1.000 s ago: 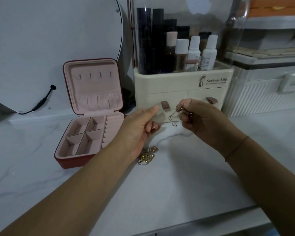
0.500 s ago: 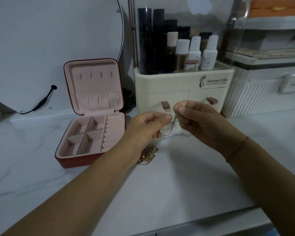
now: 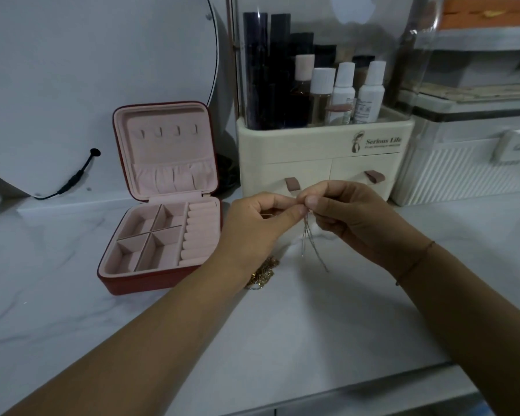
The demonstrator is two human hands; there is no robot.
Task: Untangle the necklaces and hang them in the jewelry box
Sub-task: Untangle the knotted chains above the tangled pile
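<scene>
White marble counter (image 3: 312, 325) carries a red jewelry box (image 3: 144, 285), open and pink-lined. Right of it, the left hand (image 3: 252, 229) and right hand (image 3: 351, 217) meet, fingertips pinching a thin silver chain (image 3: 308, 244) whose fine strands dangle. A tangled gold necklace heap (image 3: 263, 274) lies on the counter beside the left wrist.

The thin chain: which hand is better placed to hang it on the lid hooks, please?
Left, probably: left hand and right hand both pinch the chain, but the open jewelry box stands to the left; the right would cross over.

gold chains (image 3: 263, 274) half behind wrist (image 3: 237, 265), thin chain (image 3: 308, 241) blurred (strands uncountable)
</scene>
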